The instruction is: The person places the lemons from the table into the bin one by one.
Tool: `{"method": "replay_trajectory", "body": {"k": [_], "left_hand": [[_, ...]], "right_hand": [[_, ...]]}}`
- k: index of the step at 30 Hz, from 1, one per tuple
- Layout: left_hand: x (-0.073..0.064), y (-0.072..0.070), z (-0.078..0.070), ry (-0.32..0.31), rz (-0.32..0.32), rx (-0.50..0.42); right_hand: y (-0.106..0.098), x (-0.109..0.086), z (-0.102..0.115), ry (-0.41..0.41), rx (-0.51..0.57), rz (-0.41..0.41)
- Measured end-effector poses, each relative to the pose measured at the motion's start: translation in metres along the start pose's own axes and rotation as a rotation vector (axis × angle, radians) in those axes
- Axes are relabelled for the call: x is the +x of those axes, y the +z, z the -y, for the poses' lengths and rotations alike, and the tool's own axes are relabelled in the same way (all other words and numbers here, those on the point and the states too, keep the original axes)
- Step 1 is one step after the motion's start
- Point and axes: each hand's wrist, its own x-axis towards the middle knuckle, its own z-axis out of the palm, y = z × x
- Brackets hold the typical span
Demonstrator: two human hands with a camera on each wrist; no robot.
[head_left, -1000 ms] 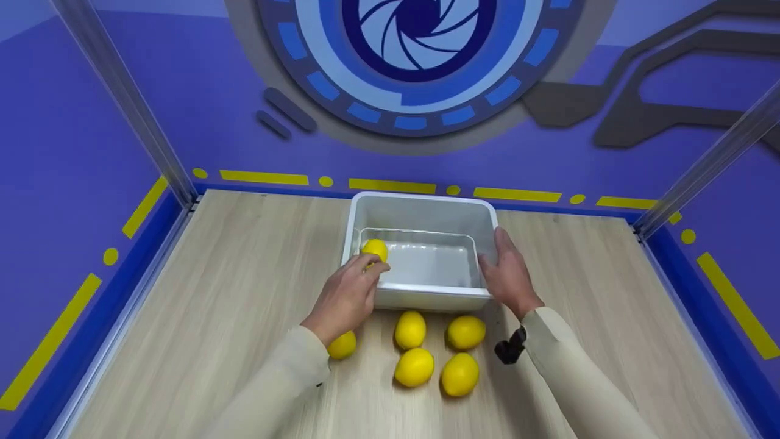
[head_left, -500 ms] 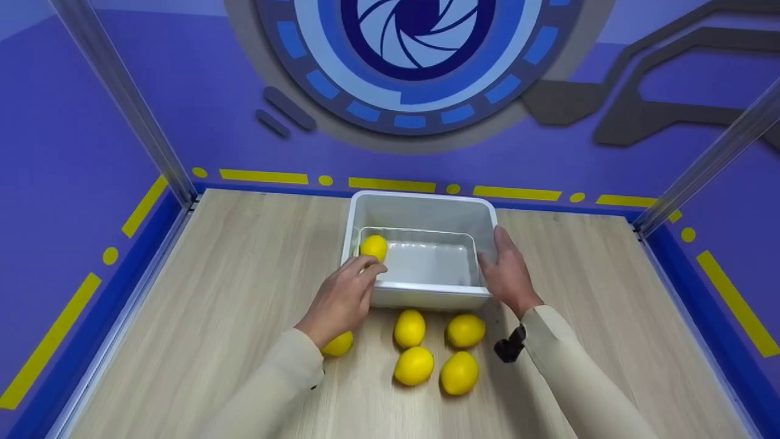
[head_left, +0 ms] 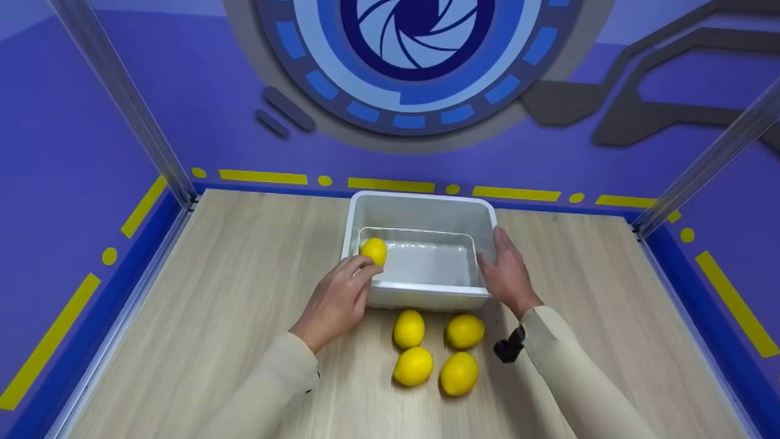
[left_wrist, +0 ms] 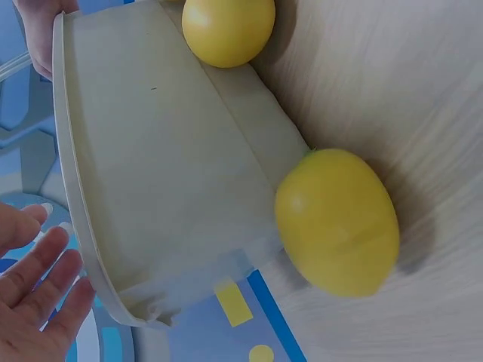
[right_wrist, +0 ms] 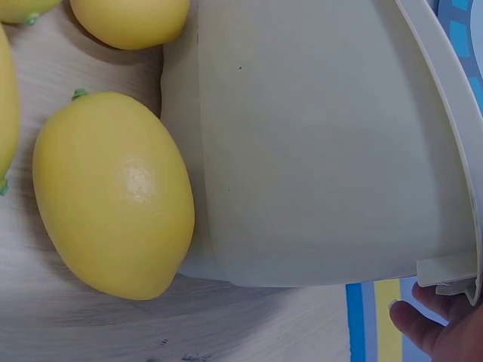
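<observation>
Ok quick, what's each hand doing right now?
Left hand: open, at the white bin.
Right hand: closed, holding the bin by its right side.

The person is wearing long sleeves in plain light beige: the left sleeve [head_left: 268,384] is entering from seven o'clock, the right sleeve [head_left: 579,366] from five. Loose cuffs [head_left: 297,360] are ending at the wrists, leaving the hands [head_left: 510,274] bare. A small, blocky black wrist camera [head_left: 509,346] is jutting out toward eight o'clock from the right cuff; a tiny dark piece [head_left: 312,385] is peeking out at the left cuff's five o'clock edge.
</observation>
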Motion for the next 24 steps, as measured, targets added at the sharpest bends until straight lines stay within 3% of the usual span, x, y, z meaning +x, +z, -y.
{"method": "replay_trajectory", "body": {"k": [5,24], "left_hand": [[-0.002,-0.001,0.003,-0.010,-0.033,0.011],[-0.011,-0.003,0.009,-0.147,-0.017,0.045]], "right_hand": [[0.000,0.000,-0.001,0.004,-0.004,0.001],[0.000,-0.001,0.000,0.003,0.003,0.001]]}}
